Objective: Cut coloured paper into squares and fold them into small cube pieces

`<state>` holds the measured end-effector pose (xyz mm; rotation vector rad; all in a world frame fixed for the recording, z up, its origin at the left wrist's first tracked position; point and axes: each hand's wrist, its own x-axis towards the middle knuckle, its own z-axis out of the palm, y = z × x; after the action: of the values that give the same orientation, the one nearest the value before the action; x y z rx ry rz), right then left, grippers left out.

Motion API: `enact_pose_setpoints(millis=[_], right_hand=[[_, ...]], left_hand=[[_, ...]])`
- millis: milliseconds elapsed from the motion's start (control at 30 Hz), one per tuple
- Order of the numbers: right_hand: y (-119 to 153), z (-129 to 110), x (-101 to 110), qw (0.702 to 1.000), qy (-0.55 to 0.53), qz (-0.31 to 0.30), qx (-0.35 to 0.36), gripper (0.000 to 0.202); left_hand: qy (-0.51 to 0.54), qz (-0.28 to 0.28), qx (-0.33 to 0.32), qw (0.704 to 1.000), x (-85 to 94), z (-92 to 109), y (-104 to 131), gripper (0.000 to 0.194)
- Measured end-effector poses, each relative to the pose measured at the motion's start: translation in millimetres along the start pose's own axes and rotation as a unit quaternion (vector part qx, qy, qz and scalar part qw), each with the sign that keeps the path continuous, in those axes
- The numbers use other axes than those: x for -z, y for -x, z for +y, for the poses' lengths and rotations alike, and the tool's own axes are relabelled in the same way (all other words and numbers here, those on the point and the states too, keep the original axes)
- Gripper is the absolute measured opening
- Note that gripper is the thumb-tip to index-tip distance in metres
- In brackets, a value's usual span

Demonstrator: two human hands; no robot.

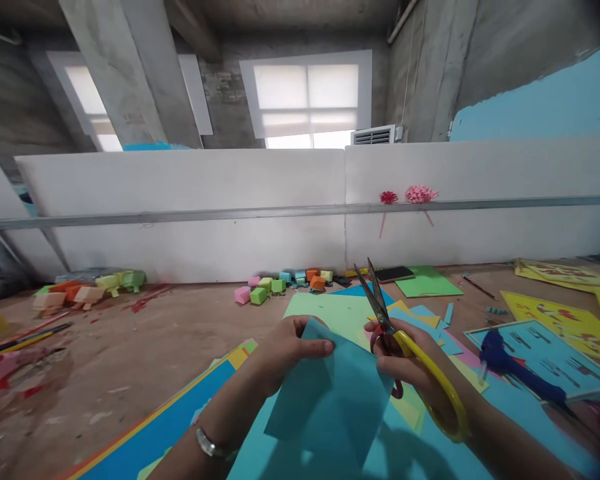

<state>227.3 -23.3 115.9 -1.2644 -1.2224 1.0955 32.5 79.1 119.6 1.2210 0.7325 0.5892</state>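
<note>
A sheet of light blue paper [330, 407] is pinched by its upper left part between the thumb and fingers of my left hand [290, 353]. A pair of scissors [377, 303] is in my right hand [415, 363], blades parted and pointing up and away from me. One of its handle loops is yellow and sticks out past the hand; a dark red loop shows among the fingers. My right fingertips are close to the paper's right edge; whether they touch it I cannot tell. Beneath lie a pale green sheet [315, 305] and larger blue paper [260, 440].
Small folded paper cubes [279, 286] stand along the white partition [205, 247]. To the right are a phone [394, 275], a green sheet [427, 281], paper scraps and a blue glue gun [515, 367] on a decorated card [570, 353]. Pencils [30, 338] and more paper shapes lie left.
</note>
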Motion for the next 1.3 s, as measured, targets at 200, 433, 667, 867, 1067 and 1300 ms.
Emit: enact_pose_setpoints(millis=[200,433,667,867,1067,1300], right_hand=[[-4,4,0,1.000,0.011,0.020,0.003,0.035],[-7,10,5,0.997,0.067,0.015,0.017,0.039],[-13,14,20,0.957,0.255,-0.032,0.133,0.041],[-14,6,39,0.841,0.464,0.013,0.279,0.037],[-16,6,43,0.775,0.528,0.064,0.340,0.038],[-16,10,41,0.738,0.555,0.077,0.377,0.032]], left_hand=[[-0.005,0.006,0.004,1.000,-6.0,-13,-3,0.045],[-0.065,0.039,0.016,0.997,-7.0,-15,-4,0.040],[-0.092,0.101,-0.026,0.990,-0.8,-6,-1,0.025],[-0.111,0.162,-0.093,0.976,11.5,11,6,0.017],[-0.110,0.214,-0.109,0.965,7.7,20,18,0.018],[-0.137,0.223,-0.118,0.958,3.1,22,22,0.015]])
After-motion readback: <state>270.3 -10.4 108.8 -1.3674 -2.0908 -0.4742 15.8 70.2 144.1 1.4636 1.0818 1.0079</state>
